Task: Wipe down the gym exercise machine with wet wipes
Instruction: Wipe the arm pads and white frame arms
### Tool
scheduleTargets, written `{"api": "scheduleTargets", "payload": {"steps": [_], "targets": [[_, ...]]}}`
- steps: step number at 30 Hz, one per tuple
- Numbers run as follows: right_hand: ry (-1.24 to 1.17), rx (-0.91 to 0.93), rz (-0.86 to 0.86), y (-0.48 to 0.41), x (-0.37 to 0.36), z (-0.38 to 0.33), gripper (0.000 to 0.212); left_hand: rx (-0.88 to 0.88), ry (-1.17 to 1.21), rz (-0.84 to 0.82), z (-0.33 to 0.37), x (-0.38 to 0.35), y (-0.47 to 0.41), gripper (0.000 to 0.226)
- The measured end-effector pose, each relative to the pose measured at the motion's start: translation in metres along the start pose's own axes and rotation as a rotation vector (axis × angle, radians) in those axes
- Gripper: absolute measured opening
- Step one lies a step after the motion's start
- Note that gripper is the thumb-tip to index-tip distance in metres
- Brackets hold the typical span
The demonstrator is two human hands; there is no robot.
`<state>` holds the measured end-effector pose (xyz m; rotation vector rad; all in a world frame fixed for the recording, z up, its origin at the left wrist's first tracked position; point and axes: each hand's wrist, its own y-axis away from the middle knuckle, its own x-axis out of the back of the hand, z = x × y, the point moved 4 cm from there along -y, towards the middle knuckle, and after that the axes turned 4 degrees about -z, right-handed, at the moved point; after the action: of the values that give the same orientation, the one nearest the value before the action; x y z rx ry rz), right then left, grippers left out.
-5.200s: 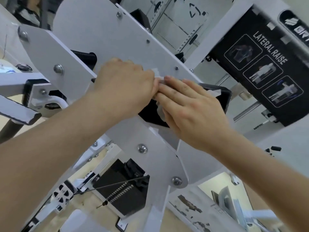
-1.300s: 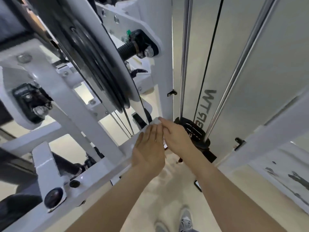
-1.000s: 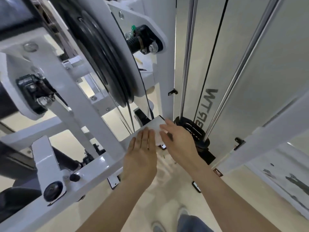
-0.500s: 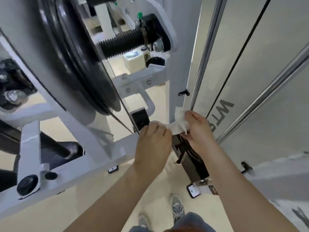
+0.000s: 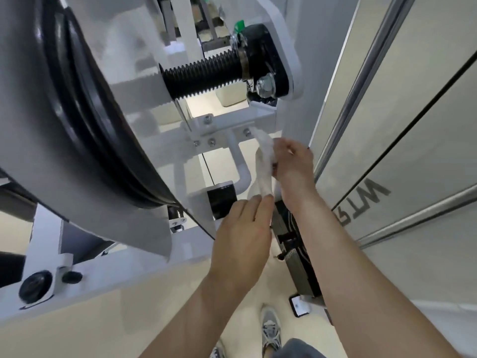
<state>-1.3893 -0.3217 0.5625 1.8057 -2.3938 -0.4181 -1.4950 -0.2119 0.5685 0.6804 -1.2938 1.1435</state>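
A white wet wipe hangs stretched between my two hands in front of the white gym machine frame. My right hand pinches the wipe's upper part beside the white upright post. My left hand holds the wipe's lower end with its fingertips, just right of a black block on the frame. The wipe is lifted off the metal and twisted into a strip.
A large black pulley wheel fills the upper left. A black threaded shaft crosses above the hands. A grey shroud panel with chrome guide rods stands on the right. The black weight stack and my shoes lie below.
Both hands left the white crossbar and lifted the wipe off it. The right hand rose higher, pulling the wipe into a long vertical strip. The camera moved closer to the pulley.
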Motion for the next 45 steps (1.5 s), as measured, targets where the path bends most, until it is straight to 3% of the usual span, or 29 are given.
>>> {"api": "scheduleTargets", "payload": {"steps": [6,12,16,19,21,23,26,30,34,38,40,42,45], "targets": [[0.737,0.214,-0.561,0.021,-0.035,0.013,0.025,-0.032,0.083,-0.085,-0.003,-0.010,0.012,0.036],[0.826,0.367,-0.646,-0.011,-0.044,0.024,0.029,-0.241,-0.013,0.005,-0.002,-0.005,0.014,0.029],[0.840,0.153,-0.664,-0.043,-0.057,0.027,0.041,-0.587,-0.200,-0.009,0.002,0.000,-0.011,0.018],[0.836,0.125,-0.704,-0.030,-0.059,0.035,0.048,-0.714,-0.294,-0.083,0.004,-0.007,-0.017,0.022],[0.802,0.005,-0.763,-0.015,-0.048,0.044,0.063,-0.742,-0.313,-0.111,0.004,-0.015,-0.015,0.030],[0.750,-0.067,-0.750,-0.017,-0.047,0.045,0.066,-0.742,-0.289,-0.134,0.002,-0.017,-0.015,0.031],[0.723,-0.015,-0.545,-0.050,-0.071,0.040,0.058,-0.745,-0.265,-0.138,0.001,-0.020,-0.016,0.027],[0.828,-0.059,-0.427,-0.080,-0.092,0.036,0.013,-0.661,-0.228,-0.121,-0.002,-0.019,-0.021,0.030],[1.021,-0.047,-0.469,-0.059,-0.080,0.039,0.032,-0.592,-0.225,-0.129,-0.004,-0.021,-0.022,0.030],[1.138,0.065,-0.396,-0.032,-0.063,0.050,0.052,-0.588,-0.242,-0.108,-0.003,-0.026,-0.022,0.057],[1.103,0.160,-0.486,-0.045,-0.075,0.047,0.066,-0.589,-0.282,-0.066,-0.003,-0.026,-0.021,0.066],[1.030,0.143,-0.571,-0.071,-0.092,0.042,0.063,-0.606,-0.304,-0.061,-0.002,-0.025,-0.020,0.061],[0.870,0.094,-0.516,-0.092,-0.101,0.035,0.048,-0.629,-0.308,-0.099,-0.001,-0.023,-0.021,0.043]]}}
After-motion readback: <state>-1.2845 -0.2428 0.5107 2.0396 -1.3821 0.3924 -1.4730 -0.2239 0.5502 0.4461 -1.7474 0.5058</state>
